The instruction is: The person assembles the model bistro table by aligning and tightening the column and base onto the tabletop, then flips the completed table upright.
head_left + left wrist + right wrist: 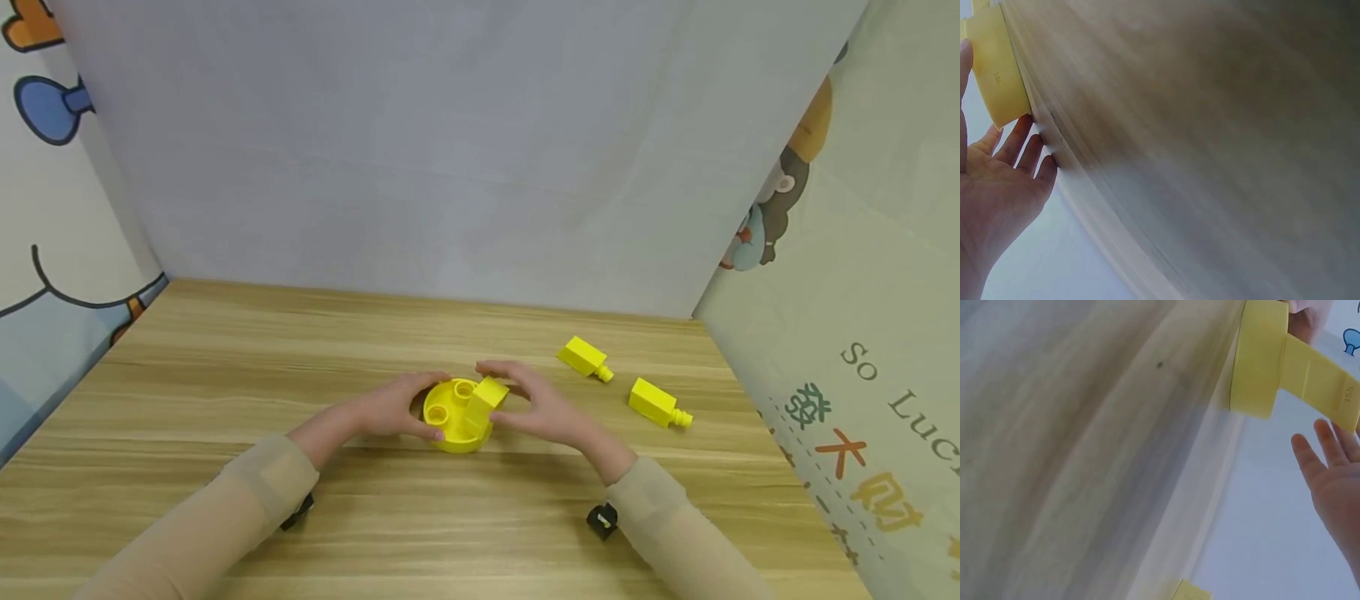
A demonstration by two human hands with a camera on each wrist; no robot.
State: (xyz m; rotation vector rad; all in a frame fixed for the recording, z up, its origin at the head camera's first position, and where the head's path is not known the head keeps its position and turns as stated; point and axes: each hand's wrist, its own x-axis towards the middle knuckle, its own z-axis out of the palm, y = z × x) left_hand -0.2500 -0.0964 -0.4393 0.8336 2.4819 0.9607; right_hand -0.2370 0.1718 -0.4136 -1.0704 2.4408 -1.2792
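In the head view a round yellow base (pixel 453 446) sits on the wooden table, with two ring-shaped sockets showing inside its rim. My left hand (pixel 390 407) grips its left side, thumb at the front and fingers round the back. A yellow rectangular block (pixel 486 400) stands in the base's right part, leaning outward. Its outer end is between the thumb and fingers of my right hand (pixel 542 407). The right wrist view shows this block (pixel 1317 376) slanting out of the base (pixel 1259 359); its lower end is hidden inside.
Two more yellow blocks lie on the table to the right, the farther one (pixel 585 357) and the nearer one (pixel 652 402), each with a ridged, screw-like peg on one end. A pale cloth (pixel 465 167) hangs behind the table (pixel 300 333). Printed sheets stand at both sides.
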